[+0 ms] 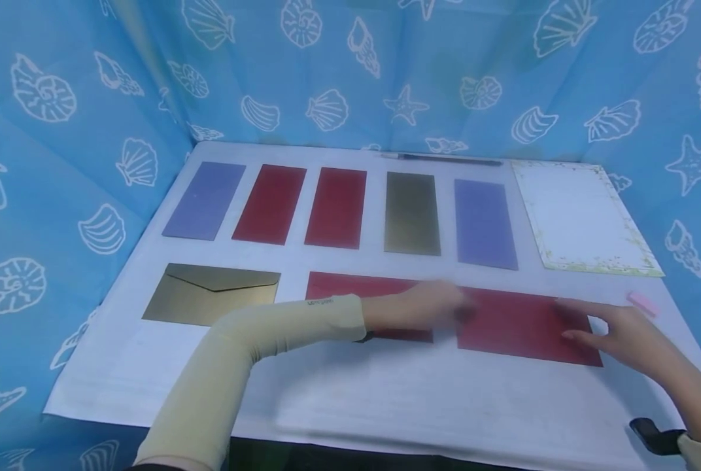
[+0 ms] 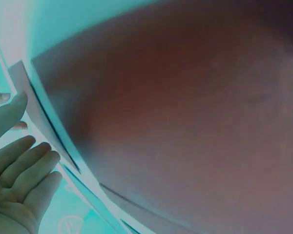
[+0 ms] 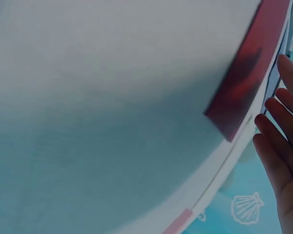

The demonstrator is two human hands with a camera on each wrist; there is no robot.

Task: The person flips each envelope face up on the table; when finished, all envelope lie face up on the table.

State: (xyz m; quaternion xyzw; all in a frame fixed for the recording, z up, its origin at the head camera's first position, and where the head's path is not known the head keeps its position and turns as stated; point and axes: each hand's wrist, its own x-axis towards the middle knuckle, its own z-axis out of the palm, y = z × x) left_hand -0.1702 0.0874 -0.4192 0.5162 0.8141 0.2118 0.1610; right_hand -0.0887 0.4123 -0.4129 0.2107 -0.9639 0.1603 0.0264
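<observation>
Envelope [image 1: 524, 325], red, lies flat on bench [image 1: 397, 405] between left hand [image 1: 429, 304] and right hand [image 1: 618, 330]. Left fingers blurred overhead, straight with thumb apart in wrist view; contact unclear. Right fingers extended, thumb spread off them, at envelope's right end. Second red envelope [image 1: 334, 286] partly behind left hand; pink block [image 1: 643, 303] just beyond right fingers.

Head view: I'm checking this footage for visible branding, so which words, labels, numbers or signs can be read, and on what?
Small dark lettering on the cream fabric left sleeve: too small and blurred to read.
No other text visible; the blue curtain bears white sea-life drawings.
</observation>
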